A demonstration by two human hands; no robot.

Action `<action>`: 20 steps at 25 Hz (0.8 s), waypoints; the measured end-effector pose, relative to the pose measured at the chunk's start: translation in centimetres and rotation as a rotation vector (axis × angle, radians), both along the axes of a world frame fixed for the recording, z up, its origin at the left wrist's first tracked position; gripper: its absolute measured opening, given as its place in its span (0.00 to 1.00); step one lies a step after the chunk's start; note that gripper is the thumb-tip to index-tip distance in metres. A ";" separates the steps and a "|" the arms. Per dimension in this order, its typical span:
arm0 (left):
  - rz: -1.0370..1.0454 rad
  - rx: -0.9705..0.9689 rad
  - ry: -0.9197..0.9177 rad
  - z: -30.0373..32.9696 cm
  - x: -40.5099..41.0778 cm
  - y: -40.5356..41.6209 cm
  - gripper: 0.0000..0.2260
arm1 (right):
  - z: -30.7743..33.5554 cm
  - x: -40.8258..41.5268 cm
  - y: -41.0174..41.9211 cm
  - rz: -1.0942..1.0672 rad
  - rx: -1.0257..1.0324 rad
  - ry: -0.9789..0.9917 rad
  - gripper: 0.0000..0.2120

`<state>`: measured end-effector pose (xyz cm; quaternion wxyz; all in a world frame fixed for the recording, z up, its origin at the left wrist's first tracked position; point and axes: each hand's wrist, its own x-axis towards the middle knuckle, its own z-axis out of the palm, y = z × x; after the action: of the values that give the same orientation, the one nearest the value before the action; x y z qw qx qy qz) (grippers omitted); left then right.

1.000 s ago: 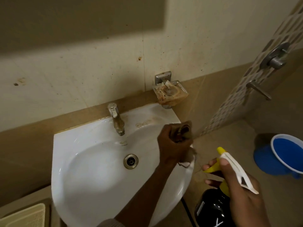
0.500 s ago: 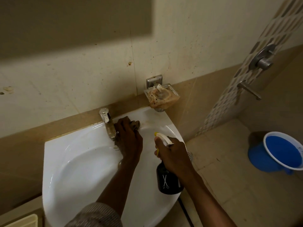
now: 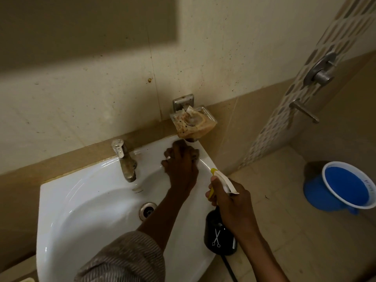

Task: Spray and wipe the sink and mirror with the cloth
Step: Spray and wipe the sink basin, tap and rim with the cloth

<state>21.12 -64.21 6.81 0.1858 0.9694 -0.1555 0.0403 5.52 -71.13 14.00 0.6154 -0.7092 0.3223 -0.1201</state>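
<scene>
A white sink (image 3: 85, 200) hangs on the wall, with a dull metal tap (image 3: 125, 161) at its back and a drain (image 3: 147, 210) in the bowl. My left hand (image 3: 181, 165) presses a dark cloth (image 3: 194, 154) onto the sink's back right corner, just under the soap dish; most of the cloth is hidden beneath my fingers. My right hand (image 3: 232, 200) holds a black spray bottle (image 3: 219, 235) with a white and yellow trigger head, beside the sink's right rim. No mirror is in view.
A stained soap dish (image 3: 193, 123) juts from the wall above the sink's corner. A blue bucket (image 3: 343, 188) stands on the tiled floor at right. Wall taps (image 3: 321, 74) sit on the right wall. A dark hose (image 3: 230, 269) runs below the sink.
My left hand slid the cloth from beside the tap to the sink's back right corner. My right hand with the bottle moved right, off the bowl toward the rim.
</scene>
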 end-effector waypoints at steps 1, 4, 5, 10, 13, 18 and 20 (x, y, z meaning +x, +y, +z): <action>-0.056 -0.099 0.047 -0.1 -0.8 -1.3 0.19 | 0.3 -0.5 -0.5 -0.031 0.004 -0.027 0.12; -0.231 -0.356 0.129 0.4 -2.2 -4.5 0.17 | 1.4 -2.5 -2.3 -0.138 -0.042 -0.094 0.12; -0.326 -0.356 0.146 0.7 -2.4 -5.1 0.15 | 1.9 -3.2 -3.0 -0.168 -0.071 -0.100 0.13; -0.670 -0.221 0.637 2.4 -6.8 -5.6 0.14 | 4.7 -6.8 -6.3 -0.312 -0.021 -0.180 0.20; -0.578 -0.827 0.882 3.7 -8.3 -3.5 0.22 | 6.3 -8.0 -7.3 -0.351 0.044 -0.251 0.18; 0.168 -1.334 0.445 3.6 -3.4 0.4 0.08 | 6.4 -7.9 -6.3 -0.290 0.054 -0.234 0.30; 0.357 -1.070 0.244 2.3 -1.3 1.6 0.11 | 6.1 -8.0 -5.0 -0.255 0.006 -0.242 0.22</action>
<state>19.86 -62.59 9.07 0.6573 0.7492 0.0750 0.0321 -2.49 -76.18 20.15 0.6318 -0.6409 0.3335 -0.2807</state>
